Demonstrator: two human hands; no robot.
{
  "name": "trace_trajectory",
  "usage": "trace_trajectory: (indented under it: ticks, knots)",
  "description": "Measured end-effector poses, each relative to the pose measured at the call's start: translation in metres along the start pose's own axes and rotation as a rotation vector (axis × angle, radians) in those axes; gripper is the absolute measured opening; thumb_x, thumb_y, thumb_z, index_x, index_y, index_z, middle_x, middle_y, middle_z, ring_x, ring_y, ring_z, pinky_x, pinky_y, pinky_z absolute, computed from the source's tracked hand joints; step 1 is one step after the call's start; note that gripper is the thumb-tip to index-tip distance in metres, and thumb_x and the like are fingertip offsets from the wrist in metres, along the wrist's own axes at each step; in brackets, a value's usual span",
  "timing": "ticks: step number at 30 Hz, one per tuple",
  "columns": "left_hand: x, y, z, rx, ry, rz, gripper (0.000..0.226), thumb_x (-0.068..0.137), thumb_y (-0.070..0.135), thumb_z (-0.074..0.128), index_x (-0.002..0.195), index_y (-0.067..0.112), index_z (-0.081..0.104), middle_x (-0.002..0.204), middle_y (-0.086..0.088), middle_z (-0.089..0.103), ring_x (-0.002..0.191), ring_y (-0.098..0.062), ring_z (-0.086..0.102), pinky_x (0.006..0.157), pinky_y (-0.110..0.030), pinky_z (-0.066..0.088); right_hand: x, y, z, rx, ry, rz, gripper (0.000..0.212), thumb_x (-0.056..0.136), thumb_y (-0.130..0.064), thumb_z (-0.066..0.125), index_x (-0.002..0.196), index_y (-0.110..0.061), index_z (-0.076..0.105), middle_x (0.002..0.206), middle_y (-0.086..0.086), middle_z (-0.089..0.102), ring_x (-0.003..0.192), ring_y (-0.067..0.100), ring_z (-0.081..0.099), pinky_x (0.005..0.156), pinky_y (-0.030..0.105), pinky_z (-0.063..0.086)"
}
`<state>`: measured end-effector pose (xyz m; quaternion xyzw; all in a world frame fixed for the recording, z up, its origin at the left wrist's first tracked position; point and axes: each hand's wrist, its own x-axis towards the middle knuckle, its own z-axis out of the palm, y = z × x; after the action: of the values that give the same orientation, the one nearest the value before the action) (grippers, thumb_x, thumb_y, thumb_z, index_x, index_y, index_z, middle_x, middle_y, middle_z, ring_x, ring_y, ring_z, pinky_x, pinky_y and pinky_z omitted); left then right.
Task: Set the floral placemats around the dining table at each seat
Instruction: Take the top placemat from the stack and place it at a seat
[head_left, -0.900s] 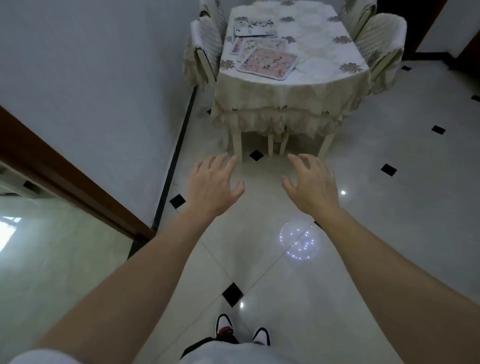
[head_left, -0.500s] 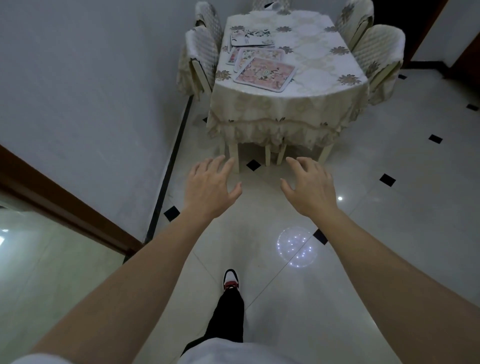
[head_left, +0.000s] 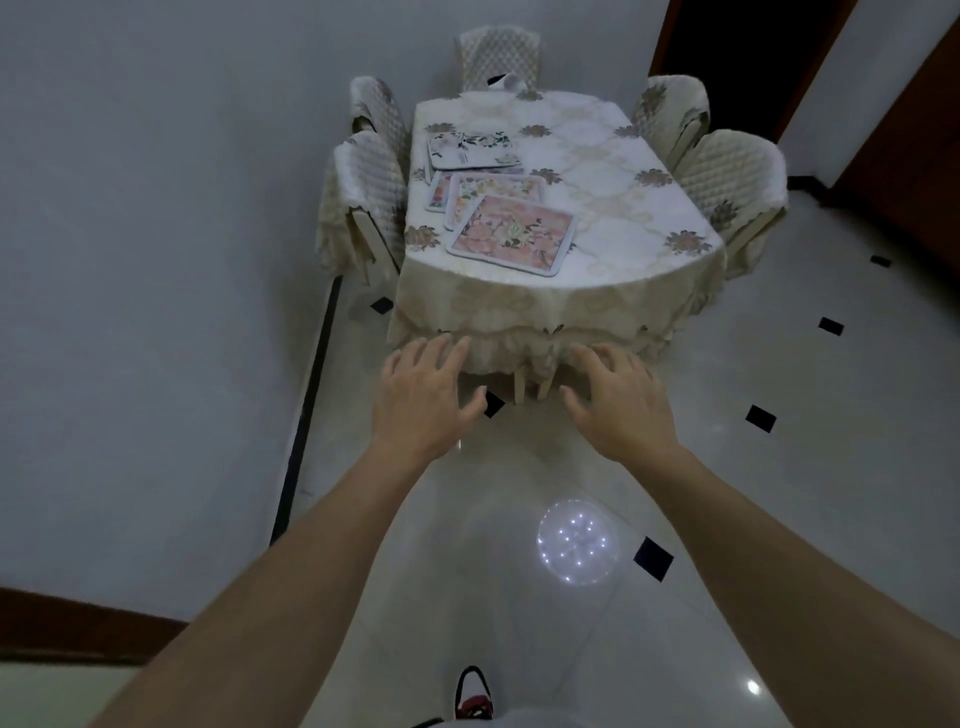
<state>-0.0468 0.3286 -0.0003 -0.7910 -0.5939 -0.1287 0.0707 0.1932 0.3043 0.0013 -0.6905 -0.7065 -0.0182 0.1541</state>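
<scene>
Hands came first: the left hand (head_left: 423, 397) and right hand (head_left: 621, 402) were spread and empty, reaching ahead, likely readying to gather the floral placemats (head_left: 511, 234), overlapped in a pile at the dining table (head_left: 623, 171)'s left side.

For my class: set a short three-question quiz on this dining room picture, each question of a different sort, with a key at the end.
1. True or false: the left hand already holds a placemat.
2. Multiple choice: where do the floral placemats lie? A) one at each seat B) bunched and overlapping on the table's left part C) on the floor
3. Fill in: the table is covered by a ____ with flower motifs.

Key
1. False. Both the left hand and the right hand are open, empty and short of the table.
2. B. None is set before a chair yet.
3. Tablecloth.
</scene>
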Motion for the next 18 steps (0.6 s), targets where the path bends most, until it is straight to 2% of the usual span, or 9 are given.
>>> trace_trajectory:
  ticks: [7, 13, 18]
  knots:
    - [0.076, -0.029, 0.027, -0.037, -0.006, 0.022, 0.061, 0.087, 0.060, 0.038, 0.139, 0.029, 0.040, 0.141, 0.002, 0.050, 0.128, -0.022, 0.044, 0.105, -0.044, 0.037, 0.068, 0.000, 0.024, -0.037, -0.035, 0.062, 0.053, 0.086, -0.044, 0.054, 0.136, -0.026, 0.046, 0.133, 0.004, 0.054, 0.123, 0.026, 0.048, 0.102, 0.045, 0.037]
    - [0.126, -0.044, 0.052, -0.065, 0.010, 0.025, 0.061, 0.087, 0.062, 0.036, 0.136, 0.027, 0.045, 0.136, 0.000, 0.055, 0.124, -0.023, 0.049, 0.101, -0.043, 0.041, 0.119, 0.005, 0.047, -0.046, -0.032, 0.067, 0.050, 0.085, -0.043, 0.056, 0.131, -0.025, 0.051, 0.126, 0.005, 0.058, 0.116, 0.026, 0.054, 0.097, 0.045, 0.041]
    - [0.177, -0.050, 0.074, -0.055, -0.014, 0.022, 0.061, 0.085, 0.062, 0.037, 0.135, 0.027, 0.045, 0.133, 0.001, 0.056, 0.122, -0.022, 0.050, 0.099, -0.043, 0.042, 0.172, 0.017, 0.067, -0.024, -0.059, 0.056, 0.048, 0.088, -0.043, 0.052, 0.131, -0.023, 0.051, 0.129, 0.006, 0.057, 0.118, 0.027, 0.052, 0.099, 0.045, 0.041]
